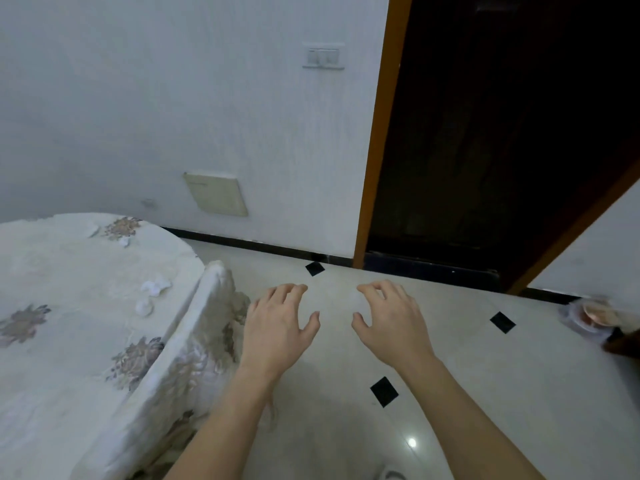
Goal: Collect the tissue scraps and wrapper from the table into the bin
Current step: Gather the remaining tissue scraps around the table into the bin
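Note:
White tissue scraps lie on the round table (69, 341) with its white flowered cloth at the left: a crumpled cluster (156, 285), a smaller wad (143, 307) just below it, and further scraps (124, 241) near the far edge. My left hand (277, 323) and my right hand (391, 323) hover side by side over the floor, to the right of the table, palms down, fingers loosely spread and holding nothing. No bin is plainly in view.
A cloth-covered chair back (211, 299) stands against the table's right edge. A dark open doorway (485, 150) with an orange frame is ahead on the right. Blurred objects (595, 317) sit on the floor at the right edge. The tiled floor has black diamond insets.

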